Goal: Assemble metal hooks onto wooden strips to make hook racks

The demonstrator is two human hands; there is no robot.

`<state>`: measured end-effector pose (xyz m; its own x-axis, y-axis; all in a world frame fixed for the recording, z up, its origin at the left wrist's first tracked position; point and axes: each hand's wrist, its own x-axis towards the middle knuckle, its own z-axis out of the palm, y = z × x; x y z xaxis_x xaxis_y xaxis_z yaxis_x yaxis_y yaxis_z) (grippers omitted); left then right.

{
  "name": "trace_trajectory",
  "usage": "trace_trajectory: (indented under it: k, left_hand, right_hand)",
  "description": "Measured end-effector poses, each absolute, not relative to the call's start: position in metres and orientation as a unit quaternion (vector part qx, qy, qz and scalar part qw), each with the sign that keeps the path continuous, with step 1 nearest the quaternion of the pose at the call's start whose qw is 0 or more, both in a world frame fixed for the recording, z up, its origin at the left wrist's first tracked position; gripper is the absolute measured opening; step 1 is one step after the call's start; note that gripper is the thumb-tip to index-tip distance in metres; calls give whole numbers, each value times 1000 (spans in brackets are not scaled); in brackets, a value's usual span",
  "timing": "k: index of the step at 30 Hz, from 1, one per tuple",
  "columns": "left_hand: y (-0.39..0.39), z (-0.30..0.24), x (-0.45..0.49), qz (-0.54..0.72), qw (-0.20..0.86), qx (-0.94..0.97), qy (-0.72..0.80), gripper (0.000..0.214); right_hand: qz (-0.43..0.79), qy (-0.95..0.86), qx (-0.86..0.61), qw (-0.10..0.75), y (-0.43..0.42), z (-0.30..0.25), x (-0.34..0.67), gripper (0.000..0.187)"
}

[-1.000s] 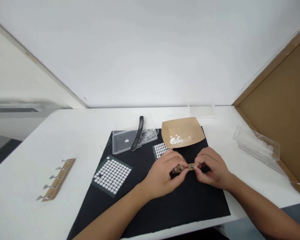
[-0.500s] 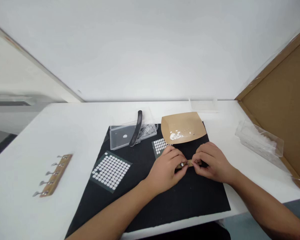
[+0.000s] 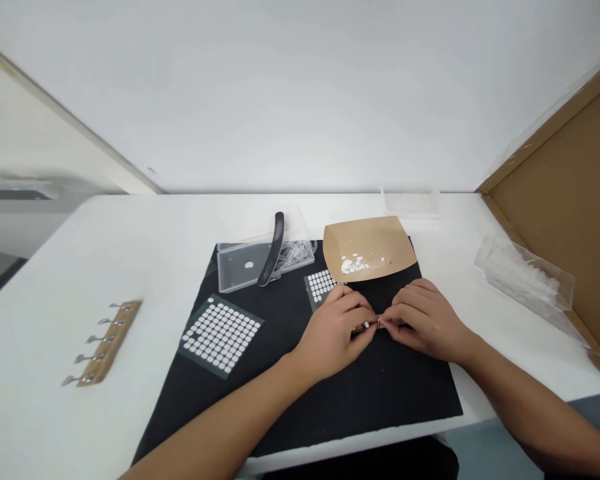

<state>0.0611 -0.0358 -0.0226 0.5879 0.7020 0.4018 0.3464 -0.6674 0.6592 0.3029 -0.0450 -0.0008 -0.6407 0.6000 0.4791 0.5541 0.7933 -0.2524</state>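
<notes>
Over the black mat (image 3: 330,400), my left hand (image 3: 337,327) and my right hand (image 3: 425,320) meet on a small wooden strip (image 3: 381,321), most of which the fingers hide. My left hand is closed around its left part, where a small white and shiny piece (image 3: 365,325) shows by the thumb. At the strip's right part, the thumb and fingers of my right hand are pinched together near its middle. Whether the right fingertips also hold something tiny cannot be made out. A partly covered sheet of white oval stickers (image 3: 322,285) lies just behind my left hand.
Behind the hands stands a brown paper tray (image 3: 380,247) with white bits. Leftward are a clear plastic case (image 3: 233,270), a black curved handle (image 3: 273,253) and a larger sticker sheet (image 3: 223,335). A wooden strip with metal pegs (image 3: 111,343) lies far left, a clear box (image 3: 525,273) right.
My right hand has shifted slightly left along the wooden strip, its fingertips now closer to my left hand. The whole view has tilted a little; the other things stay in place.
</notes>
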Motion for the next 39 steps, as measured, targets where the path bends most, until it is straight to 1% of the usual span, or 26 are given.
trace_trajectory:
  k: [6,12,23,33,36,39]
  left_hand:
    - [-36,-22,62,331,269,850,309,11]
    - [-36,-22,62,332,262,851,312,9]
    - [-36,-22,61,327,269,850,314,9]
    - [-35,-20,61,316,281,848,320,12]
    - [-35,-19,62,313,284,847,324,12]
    - [-35,-19,62,312,286,846,325,11]
  right_hand:
    - [22,-915,-317,247,-46,0,303,6]
    - [16,-920,-312,236,-47,1,303,5]
    - [38,-927,-308,211,-46,5,304,3]
    - [30,-929,-312,197,-48,11,304,8]
    - [11,-931,-312,188,-49,11,305,11]
    - [-29,-938,-299,170,-51,15,304,18]
